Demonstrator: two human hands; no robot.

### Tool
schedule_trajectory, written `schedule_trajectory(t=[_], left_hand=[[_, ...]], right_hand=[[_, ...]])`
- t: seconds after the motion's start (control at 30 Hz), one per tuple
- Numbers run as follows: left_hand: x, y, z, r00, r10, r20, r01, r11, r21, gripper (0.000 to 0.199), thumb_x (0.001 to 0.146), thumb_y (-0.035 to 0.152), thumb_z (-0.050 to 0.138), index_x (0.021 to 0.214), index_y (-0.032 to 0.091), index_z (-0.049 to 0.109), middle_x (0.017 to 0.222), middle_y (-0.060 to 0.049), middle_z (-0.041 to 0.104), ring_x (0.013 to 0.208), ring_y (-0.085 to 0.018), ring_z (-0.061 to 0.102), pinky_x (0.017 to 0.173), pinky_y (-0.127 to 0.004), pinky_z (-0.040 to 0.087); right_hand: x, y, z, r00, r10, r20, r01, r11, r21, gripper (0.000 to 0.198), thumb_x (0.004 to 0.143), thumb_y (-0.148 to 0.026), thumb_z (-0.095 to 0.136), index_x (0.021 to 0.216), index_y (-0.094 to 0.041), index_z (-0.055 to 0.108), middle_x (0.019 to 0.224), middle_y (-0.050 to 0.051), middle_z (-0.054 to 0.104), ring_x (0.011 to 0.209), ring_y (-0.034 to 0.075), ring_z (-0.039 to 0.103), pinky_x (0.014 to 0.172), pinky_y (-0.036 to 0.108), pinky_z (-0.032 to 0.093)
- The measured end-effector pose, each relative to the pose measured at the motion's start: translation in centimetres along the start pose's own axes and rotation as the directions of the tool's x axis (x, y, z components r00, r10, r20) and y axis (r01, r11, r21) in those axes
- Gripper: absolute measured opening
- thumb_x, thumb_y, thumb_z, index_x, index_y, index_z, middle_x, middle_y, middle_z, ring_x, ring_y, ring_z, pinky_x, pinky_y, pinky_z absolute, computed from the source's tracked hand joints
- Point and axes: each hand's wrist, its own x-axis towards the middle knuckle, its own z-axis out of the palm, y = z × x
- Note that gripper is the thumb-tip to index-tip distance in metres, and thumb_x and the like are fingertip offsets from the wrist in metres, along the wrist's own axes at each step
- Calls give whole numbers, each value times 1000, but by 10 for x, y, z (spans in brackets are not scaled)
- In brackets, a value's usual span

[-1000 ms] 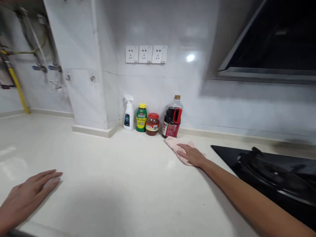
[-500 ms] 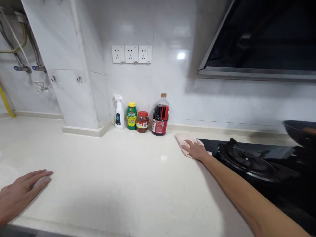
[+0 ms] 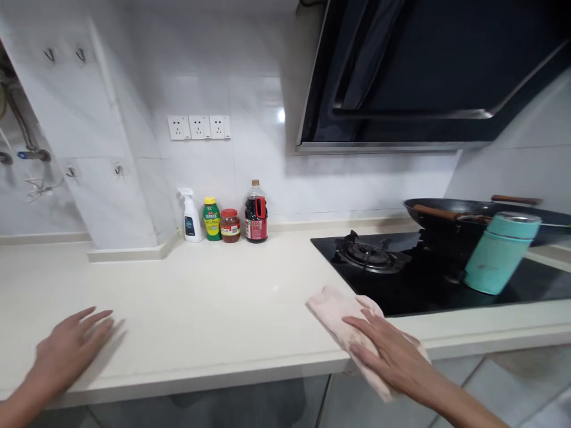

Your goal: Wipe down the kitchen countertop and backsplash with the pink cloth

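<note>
Counter (image 3: 200, 315) mid-frame | cloth (image 3: 333, 314) lower right, draped over its front edge; looks soft, light, best pressed flat from above | right hand (image 3: 392, 355) grasps it | left hand (image 3: 74, 351), lower left, empty, fingers loose

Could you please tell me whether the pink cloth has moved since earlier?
Yes, toward the camera: the pink cloth, under the right hand, went from near the back left corner of the stove to near its front left one.

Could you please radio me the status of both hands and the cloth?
Left hand empty, at countertop. Right hand on pale pink cloth, which reaches past countertop's front edge. Nearest possible obstacle: black gas hob, close beside cloth.
</note>
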Motion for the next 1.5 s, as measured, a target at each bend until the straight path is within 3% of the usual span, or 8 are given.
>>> schedule_trajectory(t=[0.27,0.43,0.5,0.6,0.73,0.9,1.17,1.5], left_hand=[[-47,183,24,879,458,134,-389,850,-356,47,98,58,42,126,34,71,145,-5,62,136,-29,55,110,-49,48],[-61,229,18,835,522,173,-454,832,-318,44,99,55,44,134,37,65,150,-7,58,138,-30,53,108,-54,47],[-62,229,14,842,512,171,-450,840,-302,45,99,56,45,134,37,65,149,-7,59,137,-29,54,107,-53,47],[-61,224,13,844,511,161,-457,844,-281,46,98,58,46,135,38,64,149,-6,59,136,-29,56,106,-50,48],[-63,220,24,848,514,132,-476,846,-241,44,98,59,47,136,43,62,150,-2,58,135,-27,57,105,-47,50],[-63,214,40,842,538,42,-521,832,-192,44,95,59,54,137,46,61,150,1,59,133,-25,59,103,-42,52],[-61,220,28,851,526,4,-517,838,-173,40,94,54,58,128,37,68,140,-3,67,125,-24,64,98,-40,54],[-58,227,14,889,421,181,-362,888,-285,40,95,55,53,127,37,70,144,-4,64,131,-27,60,106,-48,51]], right_hand=[[-38,19,-2,933,193,-304,-91,943,321,50,89,-57,54,127,-27,62,134,9,62,125,31,57,106,47,49],[0,29,-22,649,575,-498,-274,787,552,64,84,-66,53,132,-24,58,126,9,64,112,29,63,96,41,53],[22,40,-28,699,484,-526,-260,858,444,63,84,-63,51,133,-24,59,135,11,58,120,30,59,103,41,48],[55,53,-27,897,324,-300,-287,944,161,60,87,-57,47,133,-22,62,135,15,56,125,35,54,108,48,42],[96,51,-15,983,181,-3,-181,982,-57,61,91,-53,46,143,-22,56,138,17,56,135,38,45,111,51,36],[155,44,-7,991,49,124,-37,995,-94,64,96,-55,44,153,-24,45,149,14,49,144,34,36,115,44,32],[257,45,18,985,129,118,-113,984,-138,57,99,-48,42,149,-21,47,142,21,50,135,38,43,111,51,30],[227,-48,27,978,-69,199,65,998,25,61,98,-59,44,151,-28,44,155,18,39,146,40,27,113,62,22]])
